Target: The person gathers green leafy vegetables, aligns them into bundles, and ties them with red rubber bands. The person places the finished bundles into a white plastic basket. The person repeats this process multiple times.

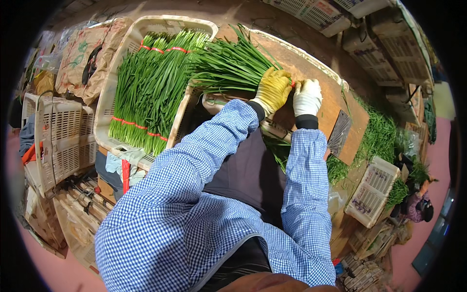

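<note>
My left hand (274,87), in a yellow-coated glove, grips a bundle of long green chives (230,65) near its stem end. The leaves fan out to the left, over the edge of a filled crate. A red tie (293,84) shows at the stem end, between my two hands. My right hand (307,98), in a white glove, has its fingers curled close beside that tie; whether it pinches anything is hidden. Both hands are above a brown wooden board (355,120).
A pale plastic crate (105,109) holds bundled chives (146,91) with red bands. A dark flat plate (340,133) lies on the board's right part. Loose green trimmings (379,127) lie beyond it. Another crate (372,191) stands lower right, near a person (416,206). Crates (379,51) are stacked upper right.
</note>
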Motion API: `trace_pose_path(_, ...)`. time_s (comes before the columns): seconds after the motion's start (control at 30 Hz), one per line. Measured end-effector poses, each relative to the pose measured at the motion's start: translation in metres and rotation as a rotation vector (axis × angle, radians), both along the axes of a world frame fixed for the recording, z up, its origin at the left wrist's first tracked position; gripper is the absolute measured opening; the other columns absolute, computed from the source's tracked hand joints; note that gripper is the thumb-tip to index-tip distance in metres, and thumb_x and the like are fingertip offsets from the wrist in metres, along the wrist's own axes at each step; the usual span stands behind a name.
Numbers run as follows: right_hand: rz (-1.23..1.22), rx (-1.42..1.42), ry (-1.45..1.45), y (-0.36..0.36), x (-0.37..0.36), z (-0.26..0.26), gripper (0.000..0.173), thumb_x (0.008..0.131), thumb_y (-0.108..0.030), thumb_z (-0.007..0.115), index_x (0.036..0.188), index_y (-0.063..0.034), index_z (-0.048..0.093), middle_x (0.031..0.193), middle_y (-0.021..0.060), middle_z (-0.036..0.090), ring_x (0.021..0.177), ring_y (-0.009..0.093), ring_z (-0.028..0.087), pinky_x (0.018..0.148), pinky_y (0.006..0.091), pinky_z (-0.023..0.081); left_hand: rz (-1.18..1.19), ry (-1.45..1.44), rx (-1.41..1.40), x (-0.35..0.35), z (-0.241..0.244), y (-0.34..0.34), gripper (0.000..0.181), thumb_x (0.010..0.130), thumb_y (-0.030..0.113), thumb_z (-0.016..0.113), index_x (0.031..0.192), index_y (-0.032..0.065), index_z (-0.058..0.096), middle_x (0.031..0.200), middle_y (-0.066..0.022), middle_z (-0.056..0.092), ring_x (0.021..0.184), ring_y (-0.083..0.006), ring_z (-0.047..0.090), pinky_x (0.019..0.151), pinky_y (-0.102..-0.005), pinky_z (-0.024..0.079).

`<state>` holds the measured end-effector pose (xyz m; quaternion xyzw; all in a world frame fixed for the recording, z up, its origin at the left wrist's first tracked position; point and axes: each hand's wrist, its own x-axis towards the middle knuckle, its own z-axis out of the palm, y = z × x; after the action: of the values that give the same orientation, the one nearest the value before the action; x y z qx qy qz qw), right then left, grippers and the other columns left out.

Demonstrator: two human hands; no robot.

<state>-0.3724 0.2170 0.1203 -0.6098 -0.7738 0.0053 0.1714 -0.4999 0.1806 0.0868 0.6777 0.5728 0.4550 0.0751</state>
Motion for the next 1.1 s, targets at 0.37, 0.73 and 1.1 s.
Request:
trace_pose_path(0.37, -0.096, -0.155, 0.087, 0.006, 0.005, -0.01, 0.026, 0.083, -0.033, 0.067, 0.083, -0.0065, 0.07, 0.099, 0.0154, 0.063, 0.095, 0.033, 0.061, 0.084, 0.0438, 0.048, -0.103, 0.094, -0.04, 0.001, 0.011, -0.011, 0.025, 0.073, 0.017, 0.067, 0.095, 0.0067, 0.064, 0.123, -0.0135, 0.059, 0.12, -0.0306, 0.052, 0.109, -0.0503, 0.029)
trace_pose_path(0.73, -0.128, -0.092, -0.018, -0.004, 0.0, -0.01, 0.027, 0.084, -0.031, 0.066, 0.089, -0.0048, 0.069, 0.102, 0.0165, 0.063, 0.097, 0.033, 0.061, 0.084, 0.0439, 0.048, 0.139, -0.061, -0.048, -0.005, -0.003, 0.014, 0.011, 0.074, 0.013, 0.07, 0.077, 0.0044, 0.063, 0.109, -0.0138, 0.065, 0.106, -0.0333, 0.057, 0.098, -0.0434, 0.039)
trace_pose_path(1.1, -0.232, -0.019, 0.198, -0.034, -0.009, -0.022, 0.047, 0.077, -0.021, 0.068, 0.123, -0.0154, 0.06, 0.13, 0.0145, 0.054, 0.121, 0.032, 0.05, 0.102, 0.0455, 0.038, -0.006, 0.168, -0.15, -0.021, -0.001, 0.006, 0.055, 0.081, 0.018, 0.068, 0.134, 0.0171, 0.055, 0.129, -0.0158, 0.055, 0.119, -0.0339, 0.051, 0.107, -0.0473, 0.031)
